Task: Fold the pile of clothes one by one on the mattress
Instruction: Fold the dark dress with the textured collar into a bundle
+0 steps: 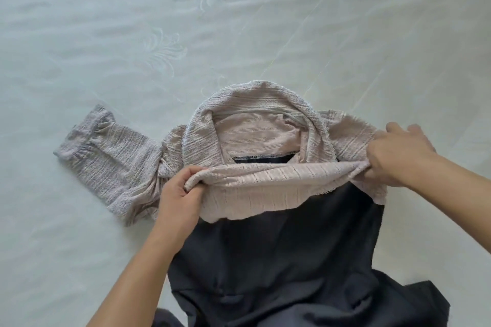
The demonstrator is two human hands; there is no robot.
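The dress [279, 260], dark skirt and pale knitted bodice [255, 186], lies flat on the mattress [106, 34]. The left hand [180, 194] and right hand [398, 156] each pinch the bodice's edge in curled fingers, probably pulling it taut for folding. One sleeve [106, 151] lies spread leftward.

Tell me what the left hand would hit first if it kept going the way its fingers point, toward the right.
Likely nothing new: the left hand already pinches the pink lace panel, so it would run along that fabric toward the right hand. Depth is unclear.

Left grip [183, 191] and right grip [398, 154] both curled, pinching, forearms extended forward.
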